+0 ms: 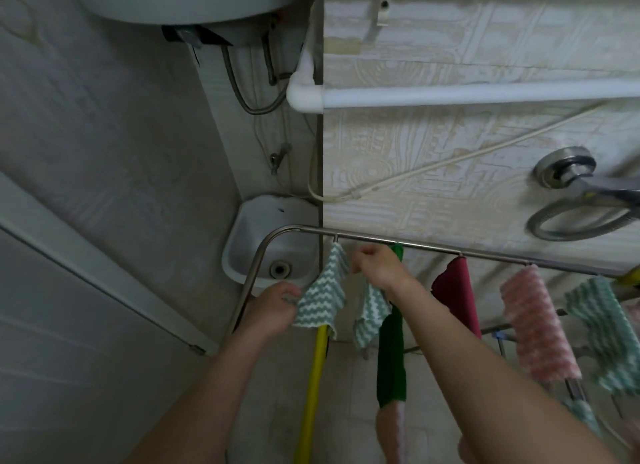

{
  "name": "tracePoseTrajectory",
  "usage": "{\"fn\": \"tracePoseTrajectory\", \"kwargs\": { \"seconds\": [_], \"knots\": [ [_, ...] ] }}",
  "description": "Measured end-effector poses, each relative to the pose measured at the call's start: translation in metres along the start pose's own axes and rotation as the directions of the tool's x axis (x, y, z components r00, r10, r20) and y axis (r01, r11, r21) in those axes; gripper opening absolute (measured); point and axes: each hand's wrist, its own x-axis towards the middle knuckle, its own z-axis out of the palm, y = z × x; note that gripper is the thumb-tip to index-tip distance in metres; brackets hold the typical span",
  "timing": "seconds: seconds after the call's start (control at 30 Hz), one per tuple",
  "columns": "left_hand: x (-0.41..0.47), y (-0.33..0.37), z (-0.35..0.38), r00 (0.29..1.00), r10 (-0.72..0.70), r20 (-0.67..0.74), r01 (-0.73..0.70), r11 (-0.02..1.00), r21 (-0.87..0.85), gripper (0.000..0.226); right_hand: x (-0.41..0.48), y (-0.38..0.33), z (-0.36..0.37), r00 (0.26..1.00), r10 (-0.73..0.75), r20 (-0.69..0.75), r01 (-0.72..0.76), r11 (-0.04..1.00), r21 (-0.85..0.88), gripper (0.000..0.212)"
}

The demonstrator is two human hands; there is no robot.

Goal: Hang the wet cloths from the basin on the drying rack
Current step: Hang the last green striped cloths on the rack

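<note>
Nearest the camera, two bare forearms reach up and forward past a yellow pole [313, 387] and a long green cloth [391, 366] that hangs straight down from the rack. The left hand [277, 307] pinches the lower left corner of a zigzag cloth [322, 301] and draws it out sideways. The right hand [377, 268] is curled tight at the same cloth's upper right edge, so the fabric is stretched between the two. I judge this is done to open it flat so that it dries evenly rather than bunched. Its top corner is already caught on a hook [335, 237], which carries the weight and leaves both hands free to spread it. Under the right wrist hangs a second zigzag cloth [370, 320]; whether the hand or a hidden hook holds it up I cannot tell. Behind the hands runs the steel rail of the drying rack [426, 248]. A dark red cloth [457, 294] and a pink cloth [533, 325] hang from it to the right, each spaced from the next so air can pass. Beyond the rail's bend, a small white corner sink [252, 242] is fixed to the wall. Whether it is the task's basin is unclear. So hanging looks well along.
</note>
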Motion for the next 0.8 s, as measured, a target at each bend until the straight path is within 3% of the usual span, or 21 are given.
{"fn": "tracePoseTrajectory", "kwargs": {
  "seconds": [0.1, 0.23, 0.33, 0.53, 0.8],
  "knots": [
    [0.009, 0.0, 0.003, 0.999, 0.042, -0.025, -0.04, 0.994, 0.105, 0.031, 0.025, -0.011, 0.005, 0.999, -0.014, 0.048, 0.017, 0.999, -0.043, 0.031],
    [-0.009, 0.015, 0.012, 0.949, 0.257, -0.184, -0.236, 0.963, 0.131, 0.013, 0.043, -0.008, 0.017, 0.998, -0.059, -0.006, 0.058, 0.993, -0.102, 0.033],
    [-0.024, 0.023, 0.027, 0.947, 0.307, -0.097, -0.284, 0.938, 0.199, 0.018, 0.054, -0.001, 0.025, 0.992, -0.1, -0.079, 0.089, 0.988, -0.126, 0.033],
    [-0.027, 0.03, 0.03, 0.927, 0.356, -0.116, -0.278, 0.862, 0.423, 0.006, 0.066, -0.003, 0.027, 0.954, -0.226, -0.197, 0.173, 0.952, -0.254, 0.02],
    [-0.035, 0.04, 0.039, 0.867, 0.492, 0.071, -0.412, 0.631, 0.657, 0.013, 0.064, 0.005, 0.032, 0.913, -0.26, -0.314, 0.17, 0.943, -0.287, 0.016]
  ]
}}
